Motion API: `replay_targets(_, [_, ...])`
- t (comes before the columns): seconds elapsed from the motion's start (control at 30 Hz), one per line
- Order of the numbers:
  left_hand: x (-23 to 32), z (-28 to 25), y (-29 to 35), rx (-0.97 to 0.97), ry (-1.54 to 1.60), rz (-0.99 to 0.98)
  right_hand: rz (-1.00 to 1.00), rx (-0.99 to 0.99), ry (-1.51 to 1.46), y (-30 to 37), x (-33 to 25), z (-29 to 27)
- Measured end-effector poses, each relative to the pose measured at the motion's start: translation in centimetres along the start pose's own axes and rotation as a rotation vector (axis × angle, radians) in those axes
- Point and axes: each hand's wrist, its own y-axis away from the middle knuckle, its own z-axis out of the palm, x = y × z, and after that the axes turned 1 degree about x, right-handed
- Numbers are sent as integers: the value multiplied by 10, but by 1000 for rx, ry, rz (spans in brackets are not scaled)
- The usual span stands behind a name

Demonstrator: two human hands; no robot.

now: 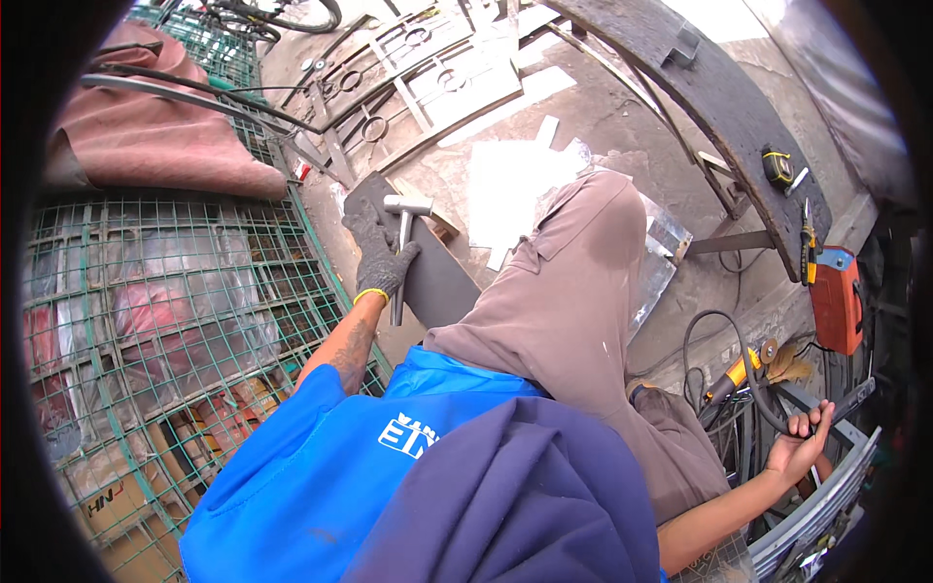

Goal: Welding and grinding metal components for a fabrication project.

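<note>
My left hand (pixel 382 257), in a dark grey knit glove with a yellow cuff, is closed round the handle of a hammer (pixel 407 206). The hammer's pale metal head points away from me, and its handle runs down past my thumb. Beneath that hand lies a flat dark plate (pixel 437 282), tilted beside my leg. Far off to the right, my bare right hand (pixel 809 428) has its fingers curled at a thick black cable (pixel 764 394), beside a metal bar (pixel 857 396). The cable loops back towards a yellow angle grinder (pixel 734 377).
A green wire-mesh cage (pixel 175 321) with a reddish cloth (pixel 165 136) on top stands left. Metal frames (pixel 437 73) and a white sheet (pixel 505 189) lie ahead. The dark bench (pixel 719 97) at right carries a tape measure (pixel 777 166) and pliers (pixel 808 241), near an orange machine (pixel 838 301).
</note>
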Motion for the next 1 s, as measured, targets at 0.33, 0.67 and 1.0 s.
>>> replay_targets(0.33, [2, -18, 14, -47, -201, 139, -64, 165, -42, 19, -6, 2])
replay_targets(0.67, [68, -50, 14, -122, -491, 157, -66, 206, -100, 35, -14, 19])
replay_targets(1.0, [497, 104, 0, -390, 144, 1195, -60, 307, -117, 36, -12, 14])
